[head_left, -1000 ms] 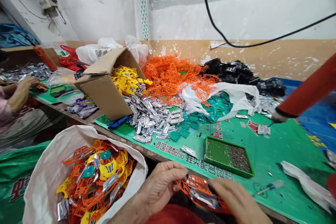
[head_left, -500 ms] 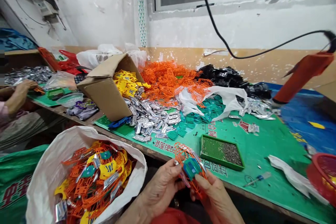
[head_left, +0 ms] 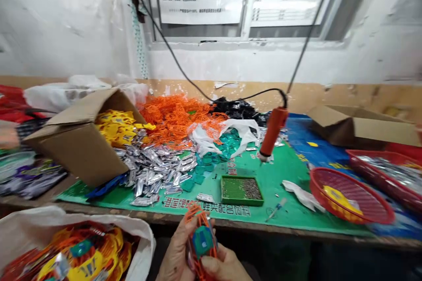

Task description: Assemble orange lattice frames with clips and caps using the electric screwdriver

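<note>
On the bench mat (head_left: pixel 280 210) we have a cardboard box (head_left: pixel 75 151) tipped at the left, with foil packets (head_left: pixel 154 171) lying in front of it. A small tray (head_left: pixel 241 190) sits near the middle, a plastic basket (head_left: pixel 349 195) lies to its right, and a sack (head_left: pixel 42 224) stands below the bench edge, left of our hands (head_left: pixel 194 254).

And we're right down on our own two bare hands, the left hand (head_left: pixel 176 252) and the right hand (head_left: pixel 227 268), with the skin creased and loose across the backs. Look at those broad, thick fingers (head_left: pixel 184 232), a touch blurred here, so the nails are too soft to call. The frame cuts off at the bottom edge, so our sleeves stay out of the shot.
</note>
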`<state>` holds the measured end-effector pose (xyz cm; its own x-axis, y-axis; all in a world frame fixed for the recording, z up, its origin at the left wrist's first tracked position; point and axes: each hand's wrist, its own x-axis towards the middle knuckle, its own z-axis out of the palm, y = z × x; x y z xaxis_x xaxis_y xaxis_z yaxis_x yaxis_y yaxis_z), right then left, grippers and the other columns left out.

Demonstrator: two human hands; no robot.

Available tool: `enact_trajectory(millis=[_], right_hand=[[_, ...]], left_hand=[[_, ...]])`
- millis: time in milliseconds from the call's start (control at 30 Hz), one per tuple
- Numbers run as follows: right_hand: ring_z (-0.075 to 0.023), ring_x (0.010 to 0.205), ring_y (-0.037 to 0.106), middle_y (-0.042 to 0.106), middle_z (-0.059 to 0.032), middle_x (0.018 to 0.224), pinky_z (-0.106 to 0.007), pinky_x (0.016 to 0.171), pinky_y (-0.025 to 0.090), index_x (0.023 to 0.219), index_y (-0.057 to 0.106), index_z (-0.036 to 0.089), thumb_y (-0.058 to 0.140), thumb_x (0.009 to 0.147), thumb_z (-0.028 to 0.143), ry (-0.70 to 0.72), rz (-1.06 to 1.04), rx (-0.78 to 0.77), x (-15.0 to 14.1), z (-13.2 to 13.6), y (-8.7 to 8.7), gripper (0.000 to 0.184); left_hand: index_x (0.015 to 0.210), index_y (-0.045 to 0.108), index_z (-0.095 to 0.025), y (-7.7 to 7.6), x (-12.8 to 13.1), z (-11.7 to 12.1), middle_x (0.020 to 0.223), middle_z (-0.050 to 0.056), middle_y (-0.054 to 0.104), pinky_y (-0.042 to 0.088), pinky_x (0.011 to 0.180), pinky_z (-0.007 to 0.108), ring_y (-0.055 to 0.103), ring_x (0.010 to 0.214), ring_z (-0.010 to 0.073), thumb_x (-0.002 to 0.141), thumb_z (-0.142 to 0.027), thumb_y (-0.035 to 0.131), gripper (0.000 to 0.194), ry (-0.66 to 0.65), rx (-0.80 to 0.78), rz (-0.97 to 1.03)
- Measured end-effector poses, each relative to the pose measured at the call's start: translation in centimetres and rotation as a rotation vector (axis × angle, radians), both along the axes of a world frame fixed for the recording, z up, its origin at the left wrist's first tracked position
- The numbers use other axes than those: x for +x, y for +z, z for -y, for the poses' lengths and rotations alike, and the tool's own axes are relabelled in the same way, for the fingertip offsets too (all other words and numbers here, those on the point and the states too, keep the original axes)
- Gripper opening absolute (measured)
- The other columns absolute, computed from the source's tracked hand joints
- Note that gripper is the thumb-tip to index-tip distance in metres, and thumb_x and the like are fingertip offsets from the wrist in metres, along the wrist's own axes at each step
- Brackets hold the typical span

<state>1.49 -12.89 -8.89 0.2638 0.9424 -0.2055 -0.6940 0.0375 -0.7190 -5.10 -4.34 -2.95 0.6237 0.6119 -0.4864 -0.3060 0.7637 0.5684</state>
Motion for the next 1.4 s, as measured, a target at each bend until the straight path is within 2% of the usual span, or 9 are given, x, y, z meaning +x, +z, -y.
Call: enact_trajectory(millis=[67,267,367,467,567,767,1000,1167,1400], right_hand=[[-0.0105,0.060,0.060,0.069,-0.0032,0.075,-0.023,0.062,0.044,0.085,0.068,0.015,0.086,0.048,0.047,-0.084,0.059,-0.012,0.3,0.5,0.6,0.052],[-0.0089,0.053,0.054,0.059,0.0021,0.064,-0.019,0.047,0.041,0.077,0.066,0.014,0.081,0.058,0.039,-0.329,0.306,-0.284,4.9,4.7,4.0,0.034],[-0.0089,0.059,0.055,0.058,0.0018,0.069,-0.019,0.050,0.044,0.078,0.066,0.015,0.080,0.062,0.039,-0.542,0.386,-0.308,7.6,7.4,5.8,0.031],[-0.0093,0.063,0.056,0.059,0.0018,0.072,-0.019,0.053,0.046,0.082,0.067,0.016,0.078,0.066,0.040,-0.582,0.424,-0.317,8.9,9.0,6.5,0.031],[-0.0105,0.062,0.057,0.061,0.0002,0.071,-0.020,0.053,0.046,0.081,0.068,0.016,0.078,0.066,0.043,-0.534,0.469,-0.332,8.8,8.9,6.3,0.033],[-0.0104,0.060,0.055,0.061,-0.0004,0.069,-0.021,0.053,0.044,0.075,0.068,0.015,0.077,0.065,0.045,-0.240,0.516,-0.276,7.6,6.0,6.2,0.033],[-0.0113,0.059,0.054,0.058,0.0000,0.064,-0.023,0.054,0.043,0.075,0.068,0.015,0.074,0.068,0.046,-0.072,0.633,-0.173,7.2,3.2,6.2,0.033],[-0.0123,0.062,0.054,0.059,-0.0004,0.066,-0.023,0.056,0.043,0.079,0.069,0.016,0.069,0.073,0.047,0.026,0.752,-0.143,7.6,2.5,6.2,0.031],[-0.0129,0.065,0.049,0.056,-0.0004,0.069,-0.025,0.059,0.040,0.079,0.066,0.017,0.062,0.077,0.049,0.142,0.886,-0.191,8.7,1.3,7.1,0.033]], left_hand=[[0.103,0.063,-0.017,0.1,0.2,-0.3,0.084,0.007,0.076,0.059,0.066,0.035,0.074,0.072,0.0248,0.077,-0.016,0.068,0.026,0.021,-0.028,-0.074],[0.106,0.061,-0.014,1.3,-0.9,-1.5,0.079,0.014,0.077,0.060,0.063,0.041,0.074,0.066,0.0291,0.083,-0.019,0.064,0.024,-0.101,-0.033,-0.168],[0.100,0.062,-0.013,2.0,-1.3,-1.7,0.075,0.012,0.076,0.060,0.062,0.041,0.073,0.063,0.0263,0.082,-0.013,0.063,0.018,-0.110,-0.017,-0.159],[0.096,0.065,-0.012,2.5,-1.5,-1.4,0.070,0.007,0.074,0.058,0.054,0.033,0.069,0.054,0.0201,0.079,-0.007,0.063,0.017,-0.071,0.009,-0.135],[0.092,0.066,-0.011,2.7,-1.7,-1.1,0.068,0.005,0.073,0.056,0.050,0.028,0.066,0.051,0.0166,0.077,-0.006,0.065,0.017,-0.026,0.041,-0.128],[0.095,0.070,-0.013,2.1,-2.9,-1.0,0.071,0.003,0.072,0.052,0.050,0.022,0.063,0.052,0.0130,0.065,-0.022,0.082,0.033,-0.073,0.271,-0.087],[0.098,0.073,-0.014,2.3,-4.9,-0.9,0.069,0.000,0.070,0.044,0.051,0.014,0.057,0.053,0.0065,0.069,-0.032,0.080,0.034,-0.087,0.481,-0.201],[0.093,0.072,-0.012,2.5,-5.0,-0.9,0.068,0.002,0.068,0.044,0.052,0.016,0.057,0.054,0.0077,0.069,-0.027,0.079,0.030,-0.085,0.413,-0.150],[0.081,0.069,-0.010,1.9,-2.5,-1.8,0.069,0.004,0.068,0.051,0.059,0.026,0.061,0.057,0.0134,0.063,-0.020,0.076,0.022,-0.093,0.179,-0.051]])
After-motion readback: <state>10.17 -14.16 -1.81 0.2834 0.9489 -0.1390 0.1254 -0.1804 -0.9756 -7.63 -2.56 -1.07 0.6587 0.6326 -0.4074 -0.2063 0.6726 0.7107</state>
